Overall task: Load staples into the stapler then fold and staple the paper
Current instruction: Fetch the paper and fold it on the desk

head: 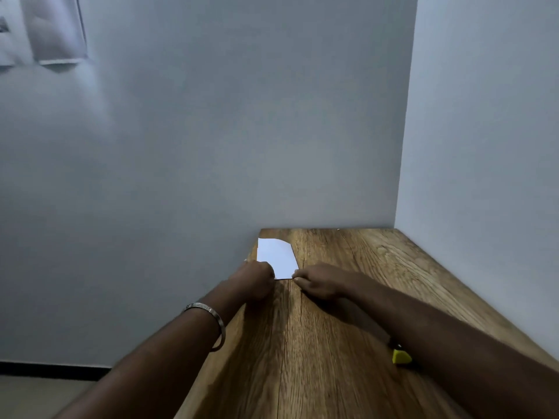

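At the far left corner of the wooden table, close to the wall, both hands sit on the near edge of a white paper. The left hand is curled tight, fingers drawn together, and it seems to pinch or pin the near left corner of the sheet; the fingertips themselves are hidden under the knuckles, so I cannot tell which. The right hand lies low on the wood with its fingers close together, the tips touching the near right corner.

The paper runs away from the fingers toward the wall, its long axis pointing roughly straight ahead of the person. Its far right corner looks curved or turned, and it reads as already folded, though the blur leaves that unsure. Both hands are equally near it, one at each near corner, so a crease could be pressed flat from there.

Further out, a metal bangle rings the left wrist. Beneath the right forearm, near the table's right edge and well apart from the paper, a yellow thing shows, probably the stapler, mostly hidden by the arm. The right hand is the nearer one to it.
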The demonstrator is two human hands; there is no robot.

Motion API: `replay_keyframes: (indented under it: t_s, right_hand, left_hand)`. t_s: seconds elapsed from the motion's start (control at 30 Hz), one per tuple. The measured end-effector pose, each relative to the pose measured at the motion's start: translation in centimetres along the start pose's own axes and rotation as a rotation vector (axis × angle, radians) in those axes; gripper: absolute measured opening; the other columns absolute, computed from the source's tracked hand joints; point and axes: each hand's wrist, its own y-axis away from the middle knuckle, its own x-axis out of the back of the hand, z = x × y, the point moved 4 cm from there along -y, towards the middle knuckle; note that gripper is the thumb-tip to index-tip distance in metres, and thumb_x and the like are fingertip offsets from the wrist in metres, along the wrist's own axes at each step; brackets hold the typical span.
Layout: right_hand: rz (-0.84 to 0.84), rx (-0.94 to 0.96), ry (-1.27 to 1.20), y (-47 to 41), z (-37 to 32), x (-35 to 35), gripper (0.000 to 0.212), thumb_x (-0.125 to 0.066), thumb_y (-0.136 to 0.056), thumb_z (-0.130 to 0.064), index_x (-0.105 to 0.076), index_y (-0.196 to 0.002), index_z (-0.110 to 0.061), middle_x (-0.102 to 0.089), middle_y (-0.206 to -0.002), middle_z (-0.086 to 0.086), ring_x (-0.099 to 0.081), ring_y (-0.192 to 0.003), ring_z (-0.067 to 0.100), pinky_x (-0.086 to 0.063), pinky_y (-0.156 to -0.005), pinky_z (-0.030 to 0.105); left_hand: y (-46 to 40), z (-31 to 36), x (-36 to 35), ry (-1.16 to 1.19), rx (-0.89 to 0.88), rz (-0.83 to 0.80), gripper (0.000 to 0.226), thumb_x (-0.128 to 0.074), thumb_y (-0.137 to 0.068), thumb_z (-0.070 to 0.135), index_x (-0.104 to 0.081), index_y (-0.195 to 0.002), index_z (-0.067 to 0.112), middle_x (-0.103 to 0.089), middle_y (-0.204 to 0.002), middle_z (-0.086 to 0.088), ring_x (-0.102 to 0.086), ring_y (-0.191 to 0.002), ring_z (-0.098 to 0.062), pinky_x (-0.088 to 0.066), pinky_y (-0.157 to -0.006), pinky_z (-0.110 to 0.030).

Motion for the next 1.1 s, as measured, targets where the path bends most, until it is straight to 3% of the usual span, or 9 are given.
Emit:
replay_keyframes:
  t_s: [0.1, 0.27, 0.43, 0.57, 0.73, 0.8, 0.9, 1.0, 1.1]
  right_hand:
    - [0.005, 0.013, -0.014, 3.4, -1.3, -0.2, 0.036, -0.032, -0.106, -0.030, -0.061, -0.109, -0.009, -0.066, -0.115, 0.013, -0.058, -0.097, 0.023, -0.043, -0.090, 0.040]
    - [0.007, 0.022, -0.018, 9.1, -3.5, -0.5, 0.041, -0.033, -0.106, -0.030, -0.055, -0.135, -0.011, -0.061, -0.134, 0.010, -0.057, -0.118, 0.026, -0.040, -0.099, 0.037]
    - [0.027, 0.041, -0.017, 14.2, -5.2, -0.7, 0.037, -0.034, -0.105, -0.029, -0.063, -0.110, -0.007, -0.067, -0.109, 0.013, -0.058, -0.092, 0.023, -0.044, -0.087, 0.040]
    - [0.056, 0.060, 0.000, 17.7, -6.8, -0.8, 0.038, -0.037, -0.104, -0.027, -0.065, -0.100, -0.002, -0.068, -0.097, 0.015, -0.060, -0.085, 0.027, -0.044, -0.078, 0.039]
    - [0.109, 0.101, 0.015, 20.1, -7.9, -0.8, 0.031, -0.044, -0.101, -0.025, -0.066, -0.086, -0.009, -0.062, -0.074, -0.003, -0.057, -0.074, 0.021, -0.041, -0.069, 0.035]
    - [0.126, 0.111, 0.018, 20.5, -8.1, -0.7, 0.028, -0.049, -0.099, -0.023, -0.072, -0.102, -0.007, -0.073, -0.094, 0.003, -0.061, -0.083, 0.019, -0.044, -0.073, 0.031]
    - [0.184, 0.126, 0.011, 20.7, -8.2, -0.2, 0.034, -0.056, -0.097, -0.024, -0.064, -0.128, -0.010, -0.067, -0.128, 0.005, -0.064, -0.111, 0.019, -0.050, -0.092, 0.033]
    - [0.218, 0.136, 0.013, 20.3, -8.1, 0.0, 0.038, -0.060, -0.096, -0.023, -0.061, -0.131, -0.011, -0.063, -0.130, 0.006, -0.062, -0.112, 0.020, -0.050, -0.093, 0.036]
    - [0.194, 0.147, 0.042, 20.1, -8.2, -0.1, 0.029, -0.064, -0.093, -0.020, -0.069, -0.119, -0.008, -0.069, -0.120, 0.007, -0.065, -0.106, 0.021, -0.051, -0.086, 0.032]
  left_hand:
    - [3.6, 1.2, 0.3, 0.030, 0.005, 0.005, 0.035, -0.046, -0.099, 0.024, -0.066, -0.124, 0.012, -0.069, -0.123, -0.006, -0.065, -0.106, -0.023, -0.052, -0.096, -0.037]
    - [9.6, 3.3, 0.6, 0.056, -0.004, 0.068, 0.033, -0.047, -0.097, 0.021, -0.069, -0.121, 0.013, -0.071, -0.120, -0.004, -0.066, -0.103, -0.021, -0.055, -0.092, -0.037]
    - [15.0, 5.2, 1.0, 0.045, -0.030, 0.103, 0.031, -0.049, -0.095, 0.023, -0.071, -0.115, 0.015, -0.073, -0.112, -0.003, -0.067, -0.095, -0.020, -0.057, -0.086, -0.040]
    - [18.5, 6.4, 1.4, -0.002, -0.061, 0.130, 0.026, -0.051, -0.093, 0.022, -0.075, -0.103, 0.014, -0.075, -0.099, -0.004, -0.068, -0.084, -0.021, -0.059, -0.078, -0.040]
    - [21.1, 7.2, 1.7, 0.038, -0.133, 0.186, 0.024, -0.057, -0.095, 0.019, -0.073, -0.112, 0.015, -0.074, -0.108, -0.001, -0.069, -0.088, -0.017, -0.058, -0.076, -0.031]
    - [21.8, 7.1, 1.5, 0.060, -0.167, 0.231, 0.025, -0.057, -0.096, 0.017, -0.071, -0.117, 0.016, -0.072, -0.116, 0.000, -0.068, -0.097, -0.016, -0.053, -0.079, -0.026]
    - [22.4, 6.6, 1.2, 0.080, -0.214, 0.245, 0.032, -0.054, -0.097, 0.014, -0.065, -0.127, 0.017, -0.067, -0.126, -0.001, -0.062, -0.111, -0.016, -0.050, -0.089, -0.026]
    - [22.9, 6.1, 1.0, 0.076, -0.239, 0.237, 0.030, -0.053, -0.098, 0.020, -0.065, -0.126, 0.020, -0.061, -0.127, -0.001, -0.057, -0.112, -0.014, -0.050, -0.094, -0.033]
    - [23.3, 5.6, 1.0, 0.104, -0.229, 0.245, 0.030, -0.056, -0.097, 0.024, -0.066, -0.125, 0.019, -0.061, -0.127, -0.001, -0.057, -0.113, -0.015, -0.049, -0.095, -0.032]
